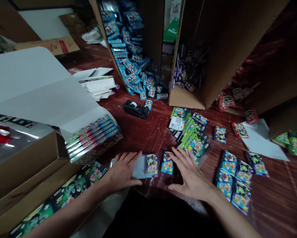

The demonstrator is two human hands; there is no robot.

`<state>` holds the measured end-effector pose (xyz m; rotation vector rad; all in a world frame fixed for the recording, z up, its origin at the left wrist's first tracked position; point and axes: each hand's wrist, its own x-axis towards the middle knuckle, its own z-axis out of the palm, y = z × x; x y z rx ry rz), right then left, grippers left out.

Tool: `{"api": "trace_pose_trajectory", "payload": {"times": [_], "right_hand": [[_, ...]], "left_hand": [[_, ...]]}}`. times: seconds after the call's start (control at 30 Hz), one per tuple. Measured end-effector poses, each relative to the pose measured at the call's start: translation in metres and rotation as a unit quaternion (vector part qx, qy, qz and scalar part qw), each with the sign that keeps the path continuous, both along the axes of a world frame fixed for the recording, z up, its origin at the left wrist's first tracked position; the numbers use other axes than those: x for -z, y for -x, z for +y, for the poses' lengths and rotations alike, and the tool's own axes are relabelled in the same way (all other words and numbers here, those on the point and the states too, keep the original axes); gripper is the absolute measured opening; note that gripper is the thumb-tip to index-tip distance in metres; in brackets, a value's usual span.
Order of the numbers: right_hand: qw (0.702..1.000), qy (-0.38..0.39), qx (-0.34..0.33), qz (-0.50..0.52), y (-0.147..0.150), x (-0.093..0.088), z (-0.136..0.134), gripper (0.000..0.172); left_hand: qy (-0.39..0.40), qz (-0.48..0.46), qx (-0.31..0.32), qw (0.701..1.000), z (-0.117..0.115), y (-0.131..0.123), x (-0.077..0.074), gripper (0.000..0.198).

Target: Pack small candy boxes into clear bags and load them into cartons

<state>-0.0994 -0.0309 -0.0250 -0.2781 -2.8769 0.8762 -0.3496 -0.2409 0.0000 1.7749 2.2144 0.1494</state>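
My left hand (pixel 123 168) lies flat with its fingers stretched over a clear plastic sleeve (pixel 139 167) at the table's near edge. A purple packet (pixel 152 164) shows at the sleeve's right end. Just right of it, a small blue packet (pixel 167 163) lies on the table. My right hand (pixel 188 170) is open beside that packet, fingers spread, with fingertips at its right edge; whether they touch it I cannot tell. Beyond that hand, green-and-black printed cards (pixel 193 135) lie fanned out, partly on clear plastic.
Blue and purple packets (pixel 242 191) lie grouped at right. A black tape dispenser (pixel 135 109) stands mid-table. Upright cartons hold blue packets (pixel 132 49), purple packets (pixel 184 74) and red ones (pixel 227 99). At left, an open white box (pixel 93 138) holds a row of thin boxes.
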Motion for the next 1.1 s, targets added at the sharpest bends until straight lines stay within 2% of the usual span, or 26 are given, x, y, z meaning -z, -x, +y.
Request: {"api": "trace_pose_trajectory", "payload": {"times": [0.1, 0.2, 0.43, 0.57, 0.67, 0.87, 1.03, 1.1], "right_hand": [[1.0, -0.011, 0.014, -0.003, 0.003, 0.001, 0.004, 0.082], [1.0, 0.018, -0.002, 0.025, 0.008, -0.001, 0.005, 0.066], [0.976, 0.189, -0.091, 0.054, 0.002, -0.019, 0.008, 0.074], [0.966, 0.228, -0.096, 0.077, 0.004, -0.028, 0.012, 0.074], [0.97, 0.214, -0.083, 0.08, 0.007, -0.032, 0.011, 0.071], [0.984, 0.149, -0.055, 0.076, -0.001, -0.037, 0.012, 0.07], [0.986, 0.069, 0.065, 0.138, -0.005, -0.038, 0.009, 0.06], [0.983, 0.055, 0.083, 0.156, -0.003, -0.036, 0.002, 0.06]], "left_hand": [[0.019, 0.004, 0.008, 1.0, 0.001, 0.004, 0.004, 0.105], [0.01, -0.006, 0.017, 1.0, 0.001, 0.005, 0.005, 0.105], [-0.054, -0.054, 0.03, 0.997, -0.004, 0.005, 0.0, 0.114], [-0.055, -0.102, 0.07, 0.991, -0.001, 0.0, -0.007, 0.118], [-0.064, -0.113, 0.071, 0.989, 0.0, -0.004, -0.01, 0.119], [-0.076, -0.076, 0.045, 0.993, 0.0, -0.005, -0.015, 0.115], [-0.1, -0.057, 0.021, 0.993, 0.003, -0.011, -0.018, 0.116], [-0.107, -0.046, 0.02, 0.993, 0.005, -0.014, -0.018, 0.114]]}}
